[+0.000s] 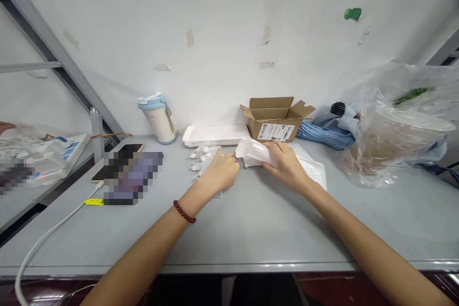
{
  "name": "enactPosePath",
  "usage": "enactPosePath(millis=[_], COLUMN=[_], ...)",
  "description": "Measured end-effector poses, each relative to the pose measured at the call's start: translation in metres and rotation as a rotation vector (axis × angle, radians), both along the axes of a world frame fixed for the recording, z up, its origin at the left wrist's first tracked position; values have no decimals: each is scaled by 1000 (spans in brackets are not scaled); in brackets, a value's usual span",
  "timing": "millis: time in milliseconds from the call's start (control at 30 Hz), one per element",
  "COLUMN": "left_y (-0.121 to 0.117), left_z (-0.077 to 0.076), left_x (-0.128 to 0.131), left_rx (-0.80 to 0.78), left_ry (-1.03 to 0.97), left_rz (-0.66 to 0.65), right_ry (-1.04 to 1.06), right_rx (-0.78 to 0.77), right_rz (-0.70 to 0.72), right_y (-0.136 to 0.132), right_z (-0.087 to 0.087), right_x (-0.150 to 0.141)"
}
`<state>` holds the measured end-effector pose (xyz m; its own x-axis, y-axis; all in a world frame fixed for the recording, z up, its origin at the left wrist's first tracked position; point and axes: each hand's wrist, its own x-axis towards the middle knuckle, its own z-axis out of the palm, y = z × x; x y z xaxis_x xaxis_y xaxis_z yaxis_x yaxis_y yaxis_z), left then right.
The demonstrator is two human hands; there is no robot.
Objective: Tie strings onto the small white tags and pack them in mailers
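Observation:
My right hand [285, 162] is closed around a slim white box [254, 149], its open, flapped end facing left. Beneath that hand lie white plastic-looking bags or sleeves [313, 172], partly covered by my wrist. My left hand [223, 169] is close to the open end of the box, fingers mostly curled; whether they hold anything is hidden. A dark red bead bracelet [184, 212] circles the left wrist. Just beyond the left hand is a pile of small white pieces with thin loops [201, 155], too small to identify.
Flat white boxes [217, 135] are stacked behind the pile. An open cardboard box [274, 122] stands by the wall. A tumbler [158, 119] and phones [120, 165] with a white cable [53, 229] are left. A plastic-wrapped container [394, 143] and blue cloth [324, 135] sit right.

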<state>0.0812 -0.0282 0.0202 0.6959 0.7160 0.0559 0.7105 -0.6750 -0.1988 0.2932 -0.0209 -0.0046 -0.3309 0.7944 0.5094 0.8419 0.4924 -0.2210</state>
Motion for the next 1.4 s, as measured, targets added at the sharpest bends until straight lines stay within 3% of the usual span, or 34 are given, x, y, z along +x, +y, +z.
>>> enactPosePath(millis=[200, 333, 433, 567, 700, 833, 933, 1000, 1133, 1233, 1400], left_y=[-6, -7, -6, -1, 11, 21, 20, 16, 6, -1, -5], left_z=[5, 12, 20, 30, 28, 20, 19, 19, 16, 12, 13], left_x=[-4, -17, -33, -51, -59, -64, -62, -58, -44, -35, -33], left_rx=[-55, -173, -329, -452, -554, -698, -755, -748, -569, -414, -323], left_ry=[-48, -276, -588, -1152, -1748, -1980, -1957, -1838, -1395, -1127, -1065], left_rz=[-49, -101, -95, 14, 122, 256, 322, 333, 334, 248, 175], right_ry=[-22, -10, 1, -1, -13, -23, -23, -16, -7, -9, -5], right_rx=[-12, -17, -7, 10, -8, -1, 16, 15, 0, 1, 17], right_rz=[-12, -15, -8, 10, 21, 42, 48, 54, 75, 90, 140], right_y=[1, 2, 2, 0, -4, -7, -8, -8, -10, -12, -18], right_z=[-2, 1, 2, 2, 1, -1, -1, -1, 1, 2, 6], right_x=[2, 3, 4, 3, -1, -6, -7, -7, -9, -10, -14])
